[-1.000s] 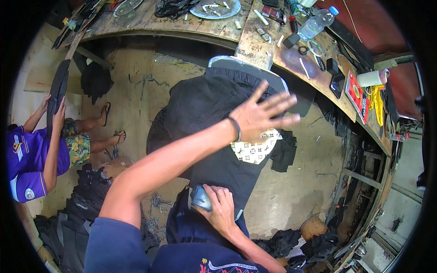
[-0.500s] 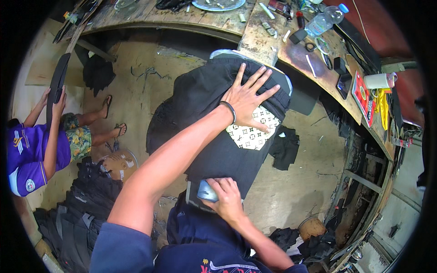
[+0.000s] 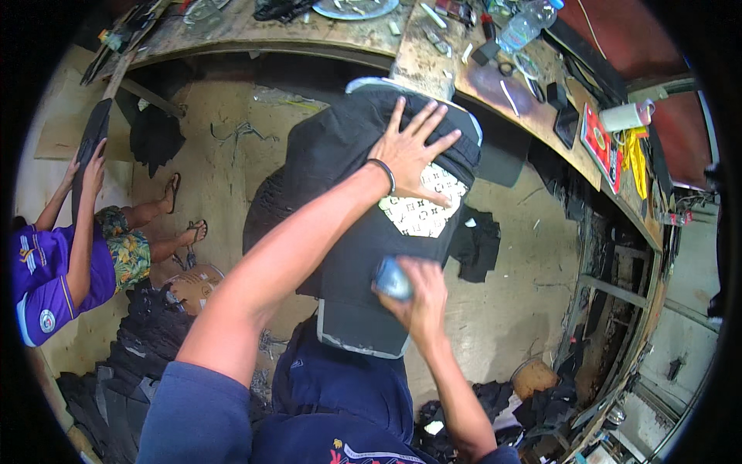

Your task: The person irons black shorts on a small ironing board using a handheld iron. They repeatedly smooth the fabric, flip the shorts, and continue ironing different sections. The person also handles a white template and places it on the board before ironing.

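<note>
A black garment (image 3: 352,178) with a white patterned patch (image 3: 423,209) lies stretched over a narrow padded board (image 3: 359,332) that has a grey edge. My left hand (image 3: 413,151) presses flat on the garment's upper part, fingers spread, a dark band round the wrist. My right hand (image 3: 413,290) grips a small blue-grey object (image 3: 392,278) and holds it against the cloth just below the patch. My dark blue trousers (image 3: 348,387) show under the board.
A cluttered wooden workbench (image 3: 433,46) curves across the top with a plate, a plastic bottle (image 3: 525,27) and tools. A person in a blue shirt (image 3: 54,271) sits at the left holding a long dark strip. Black cloth piles (image 3: 124,371) lie on the floor.
My left hand has come down from the air and now lies flat on the garment. My right hand with the small object has moved up the board toward the white patch.
</note>
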{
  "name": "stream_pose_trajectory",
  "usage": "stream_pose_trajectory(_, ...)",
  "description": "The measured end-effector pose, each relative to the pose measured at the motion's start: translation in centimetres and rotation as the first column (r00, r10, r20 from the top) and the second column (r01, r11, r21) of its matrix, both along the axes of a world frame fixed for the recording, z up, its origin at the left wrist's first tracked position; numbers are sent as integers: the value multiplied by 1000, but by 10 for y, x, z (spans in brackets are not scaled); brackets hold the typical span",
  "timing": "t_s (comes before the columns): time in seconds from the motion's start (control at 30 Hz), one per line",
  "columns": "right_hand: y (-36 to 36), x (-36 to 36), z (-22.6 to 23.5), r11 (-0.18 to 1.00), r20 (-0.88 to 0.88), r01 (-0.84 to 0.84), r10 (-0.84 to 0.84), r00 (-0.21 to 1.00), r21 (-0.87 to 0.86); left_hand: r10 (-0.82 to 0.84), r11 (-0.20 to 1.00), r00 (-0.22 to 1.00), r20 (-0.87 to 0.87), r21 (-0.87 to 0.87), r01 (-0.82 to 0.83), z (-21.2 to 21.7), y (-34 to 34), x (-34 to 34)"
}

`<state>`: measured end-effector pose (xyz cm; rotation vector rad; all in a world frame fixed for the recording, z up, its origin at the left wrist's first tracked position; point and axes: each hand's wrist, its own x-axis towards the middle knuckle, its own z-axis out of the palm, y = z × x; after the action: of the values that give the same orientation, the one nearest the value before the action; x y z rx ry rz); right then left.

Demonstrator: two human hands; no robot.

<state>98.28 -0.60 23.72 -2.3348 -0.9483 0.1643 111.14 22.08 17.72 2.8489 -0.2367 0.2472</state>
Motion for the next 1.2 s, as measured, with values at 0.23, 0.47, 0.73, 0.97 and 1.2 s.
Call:
stream_pose_trajectory(0.23, 18, 81, 22, 793, -179, 391, -348, 920, 467, 536, 843, 814, 225, -96, -529, 2, -5, -65)
stream_pose_trajectory(0.47, 13, 77, -105, 847, -106, 315, -299, 948, 429, 335, 154, 915, -227, -944, -291, -74, 12, -170)
stream_pose_trajectory(0.73, 50, -119, -42, 921, 33, -110, 106, 994, 373, -153, -212, 689, -708, -658, -723, -70, -55, -385)
stream_pose_trajectory(0.97, 103, -89, -24, 875, -229, 37, 85, 970, 482, 207, 33, 888, -412, -904, -427, 5, 14, -304)
stream_pose_trajectory(1.2, 20, 13, -45, 908, 126, 172, -236, 964, 382, 471, 195, 713, -519, -727, -658, -35, -16, -184)
